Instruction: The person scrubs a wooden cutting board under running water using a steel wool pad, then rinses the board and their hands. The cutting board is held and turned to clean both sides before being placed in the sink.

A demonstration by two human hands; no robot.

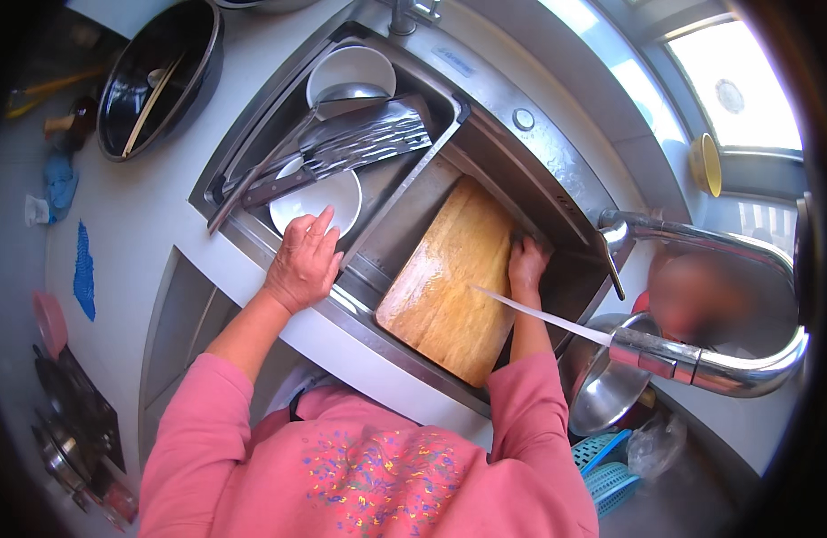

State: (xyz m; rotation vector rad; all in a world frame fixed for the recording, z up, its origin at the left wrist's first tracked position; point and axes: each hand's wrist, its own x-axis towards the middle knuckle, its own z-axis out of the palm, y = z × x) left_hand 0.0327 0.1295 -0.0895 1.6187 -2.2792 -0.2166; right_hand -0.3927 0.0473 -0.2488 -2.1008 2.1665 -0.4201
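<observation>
A wet wooden cutting board (453, 276) stands tilted in the right basin of a steel sink. My right hand (529, 261) grips its far right edge, the fingertips partly hidden. Water runs from the chrome faucet (645, 353) onto the board's face. Over the sink's front rim, my left hand (306, 259) is held with fingers apart, holding nothing, close to a white bowl (326, 198) in the left basin. A wet cleaver (366, 138) lies across that basin, with a metal ladle (353, 92) and a second white bowl (349, 64) behind it.
A black basin (111, 128) with chopsticks stands on the left counter, near a blue cloth (84, 269). Right of the sink are a steel bowl (615, 397), turquoise baskets (611, 484) and a clear plastic bag (657, 445). A yellow bowl (706, 165) is by the window.
</observation>
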